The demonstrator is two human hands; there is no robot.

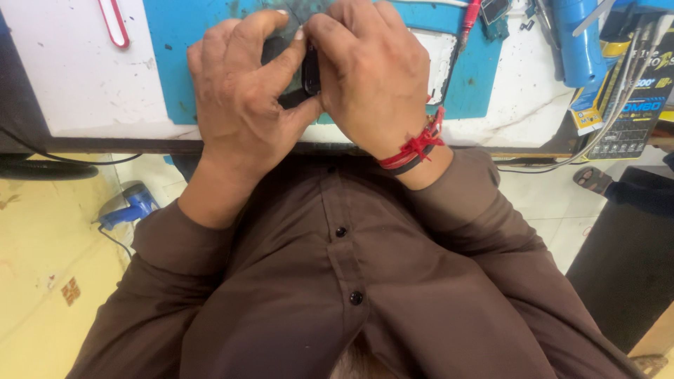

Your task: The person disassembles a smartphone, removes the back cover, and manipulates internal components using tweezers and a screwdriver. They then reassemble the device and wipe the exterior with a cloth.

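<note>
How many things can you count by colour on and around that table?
Black: 1, the small black device gripped by the left hand and right hand.
Blue: 3, the blue mat, blue tool and blue floor tool.
Red: 2, the red wrist thread and red-handled tool.
Total: 6

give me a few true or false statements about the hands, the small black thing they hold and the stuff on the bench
1. Both hands grip the small black flat device over the blue work mat. True.
2. The right hand wears red threads and a dark band at the wrist. True.
3. The left hand rests flat on the floor. False: it is up on the bench, closed around the device.
4. The person wears a white shirt. False: the buttoned shirt is dark brown.
5. A blue tool lies at the bench's right side. True.
</note>
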